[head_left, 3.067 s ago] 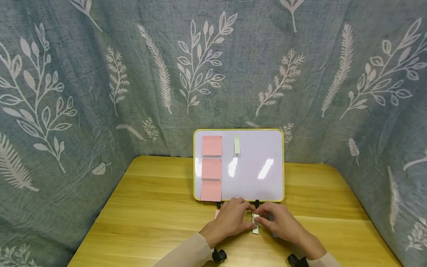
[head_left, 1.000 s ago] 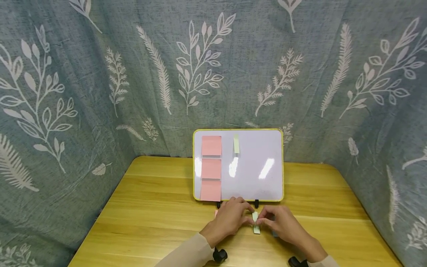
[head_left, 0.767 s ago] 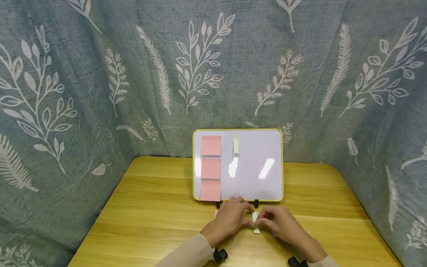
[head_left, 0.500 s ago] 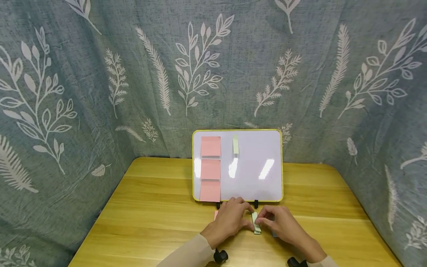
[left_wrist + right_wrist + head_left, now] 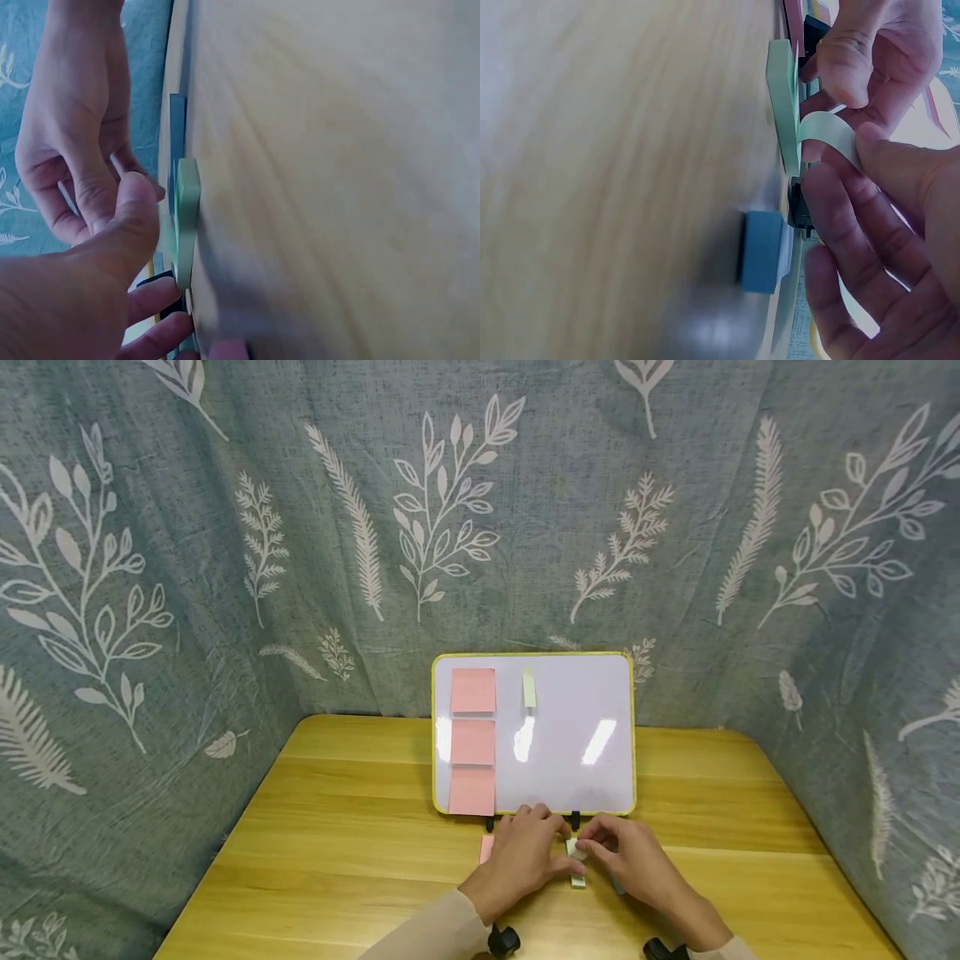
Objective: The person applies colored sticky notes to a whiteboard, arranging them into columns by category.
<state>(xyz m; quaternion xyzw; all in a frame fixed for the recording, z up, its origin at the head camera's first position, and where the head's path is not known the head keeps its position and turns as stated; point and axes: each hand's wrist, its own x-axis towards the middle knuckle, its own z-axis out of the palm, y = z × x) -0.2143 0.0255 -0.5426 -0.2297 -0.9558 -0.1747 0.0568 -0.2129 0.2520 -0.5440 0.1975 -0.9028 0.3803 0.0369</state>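
Observation:
A narrow pad of pale green sticky notes point(image 5: 577, 882) lies on the table in front of the whiteboard. My left hand point(image 5: 521, 856) steadies it, with curved fingers at its far end and the thumb across its near part. My right hand point(image 5: 632, 860) pinches the end of the pad's top green strip point(image 5: 829, 129) between thumb and index finger. In the right wrist view, this strip arches up from the pad, whose long side shows beside the fingers. The left thumb point(image 5: 136, 202) overlaps the right fingers in the left wrist view.
A whiteboard point(image 5: 577, 743) with a yellow rim stands behind the hands, bearing pink sticky notes point(image 5: 472, 742) and one green strip point(image 5: 529, 687). A pink pad point(image 5: 486, 846) lies left, partly behind the left hand. A blue pad point(image 5: 762, 251) lies right, mostly hidden in the head view.
The right hand has shifted toward the pad's far end, lifting the green strip so it bends up from the pad. My left thumb has moved slightly right over the pad.

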